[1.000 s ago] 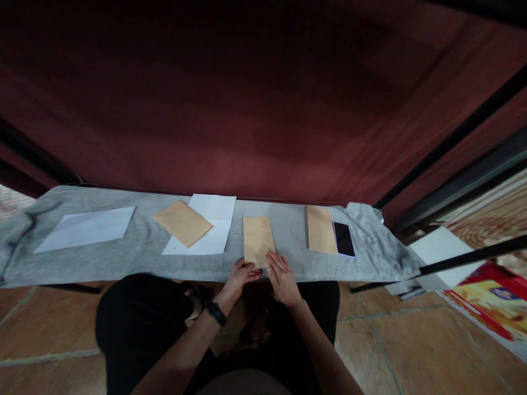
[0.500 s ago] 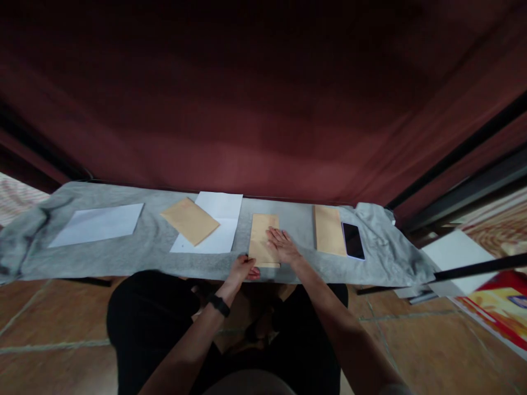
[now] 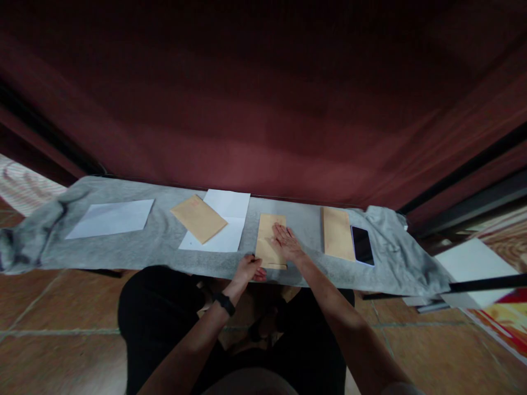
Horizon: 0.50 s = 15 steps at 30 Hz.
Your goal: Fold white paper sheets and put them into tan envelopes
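A tan paper envelope (image 3: 267, 248) lies flat on the grey cloth in front of me, its short side toward my body. My right hand (image 3: 287, 241) rests on its right part, palm down with the fingers stretched out. At the near left corner, my left hand (image 3: 250, 268) pinches the envelope's edge between thumb and fingers; a dark band circles that wrist. Further left, another tan envelope (image 3: 199, 218) lies slanted over an unfolded white sheet (image 3: 233, 225). To the right sits a stack of tan envelopes (image 3: 337, 235).
A phone (image 3: 363, 245) lies against the right side of the envelope stack. At the far left is a white sheet of paper (image 3: 111, 218). The grey cloth (image 3: 164, 255) covers a narrow table, with a dark red panel (image 3: 263, 137) behind it. White boards stand at right.
The view has shifted slightly, so everything on the table appears a little further right. Both hands keep their places on the envelope, the right still flat and the left still pinching the corner.
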{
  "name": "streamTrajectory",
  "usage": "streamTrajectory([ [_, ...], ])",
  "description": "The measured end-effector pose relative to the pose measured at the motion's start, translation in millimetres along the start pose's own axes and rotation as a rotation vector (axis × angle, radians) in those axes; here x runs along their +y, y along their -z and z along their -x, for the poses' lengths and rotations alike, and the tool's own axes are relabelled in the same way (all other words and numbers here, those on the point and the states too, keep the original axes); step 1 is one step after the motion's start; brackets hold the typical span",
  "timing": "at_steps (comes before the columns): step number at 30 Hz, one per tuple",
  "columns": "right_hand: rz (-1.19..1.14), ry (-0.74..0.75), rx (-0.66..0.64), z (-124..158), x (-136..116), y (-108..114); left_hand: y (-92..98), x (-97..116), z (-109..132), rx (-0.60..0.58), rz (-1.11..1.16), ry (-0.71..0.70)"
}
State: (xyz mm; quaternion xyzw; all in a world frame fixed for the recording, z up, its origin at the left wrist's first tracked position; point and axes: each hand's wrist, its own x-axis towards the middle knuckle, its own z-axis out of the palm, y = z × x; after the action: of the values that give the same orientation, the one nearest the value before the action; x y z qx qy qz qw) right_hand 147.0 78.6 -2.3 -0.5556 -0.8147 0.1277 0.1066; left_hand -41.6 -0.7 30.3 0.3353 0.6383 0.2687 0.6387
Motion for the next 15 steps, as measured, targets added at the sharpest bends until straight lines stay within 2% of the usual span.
streamTrajectory([
  [6,-0.013,0.042,-0.071,17.3,-8.2,-2.4,-2.0,2.9,5.7,0.017,0.012,0.007],
  [15,-0.130,0.134,-0.103,53.1,-17.0,2.6,-3.9,3.8,2.5,0.034,-0.021,0.010],
])
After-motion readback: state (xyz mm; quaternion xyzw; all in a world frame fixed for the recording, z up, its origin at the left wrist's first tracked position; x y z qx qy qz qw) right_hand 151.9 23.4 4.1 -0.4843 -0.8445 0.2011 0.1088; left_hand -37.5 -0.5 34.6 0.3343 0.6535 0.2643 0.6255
